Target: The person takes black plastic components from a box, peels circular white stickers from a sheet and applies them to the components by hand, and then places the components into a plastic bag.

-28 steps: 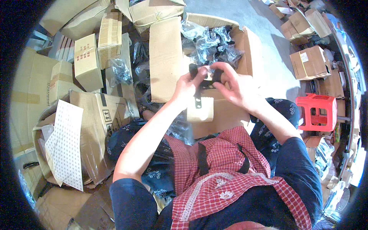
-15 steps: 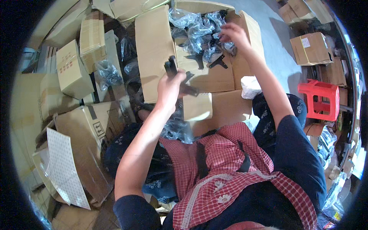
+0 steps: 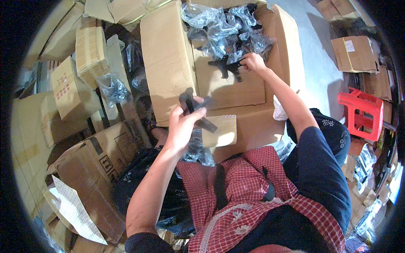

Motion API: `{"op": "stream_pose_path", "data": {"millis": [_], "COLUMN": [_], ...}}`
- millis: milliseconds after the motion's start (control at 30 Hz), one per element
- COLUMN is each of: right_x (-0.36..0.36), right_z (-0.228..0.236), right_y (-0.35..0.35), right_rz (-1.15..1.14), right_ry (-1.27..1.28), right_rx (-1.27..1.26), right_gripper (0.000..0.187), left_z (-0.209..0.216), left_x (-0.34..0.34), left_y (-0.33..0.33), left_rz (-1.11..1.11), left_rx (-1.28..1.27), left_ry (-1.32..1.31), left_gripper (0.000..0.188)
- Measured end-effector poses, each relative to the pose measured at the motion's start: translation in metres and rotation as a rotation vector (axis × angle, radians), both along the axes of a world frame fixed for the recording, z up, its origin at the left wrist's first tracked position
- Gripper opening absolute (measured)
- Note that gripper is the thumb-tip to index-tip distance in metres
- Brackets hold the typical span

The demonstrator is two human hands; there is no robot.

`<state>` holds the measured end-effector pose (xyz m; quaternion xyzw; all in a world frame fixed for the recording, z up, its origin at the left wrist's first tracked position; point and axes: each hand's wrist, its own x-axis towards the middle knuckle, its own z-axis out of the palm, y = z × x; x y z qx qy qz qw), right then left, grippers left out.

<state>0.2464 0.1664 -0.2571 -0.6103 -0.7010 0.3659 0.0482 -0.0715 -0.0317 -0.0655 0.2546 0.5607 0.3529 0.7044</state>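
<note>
My left hand is closed around black plastic brackets, which stick out above and below the fingers; their edges are partly blurred. Farther off to the right, my right hand pinches a black branched bracket by its right end, above the cardboard. Whether this is one piece or two overlapping ones, I cannot tell. Under both hands is an opened cardboard box. At its far end lie several black parts in clear plastic bags, just beyond my right hand.
A light brown card sheet and clear plastic bags lie close to my lap. Cardboard boxes are stacked at the left. A red plastic stool and another carton stand at the right. Crumpled white material sits beside my knee.
My right hand has come down from the bagged parts to the loose black bracket and taken hold of it. My left hand still grips its brackets and has lowered slightly. The view has shifted slightly.
</note>
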Motion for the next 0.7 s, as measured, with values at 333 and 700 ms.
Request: {"op": "stream_pose_path", "data": {"millis": [333, 700], "right_x": [-0.093, -0.108], "right_z": [0.158, 0.111], "right_y": [-0.069, -0.058], "right_rz": [-0.031, 0.611], "right_ry": [0.901, 0.662], "right_rx": [-0.836, -1.076], "right_gripper": [0.016, 0.04], "left_z": [0.013, 0.01], "left_x": [0.0, -0.007], "left_y": [0.021, 0.016], "left_rz": [0.117, -0.255], "left_rx": [0.296, 0.196], "left_ry": [-0.153, 0.009], "left_gripper": [0.043, 0.041]}}
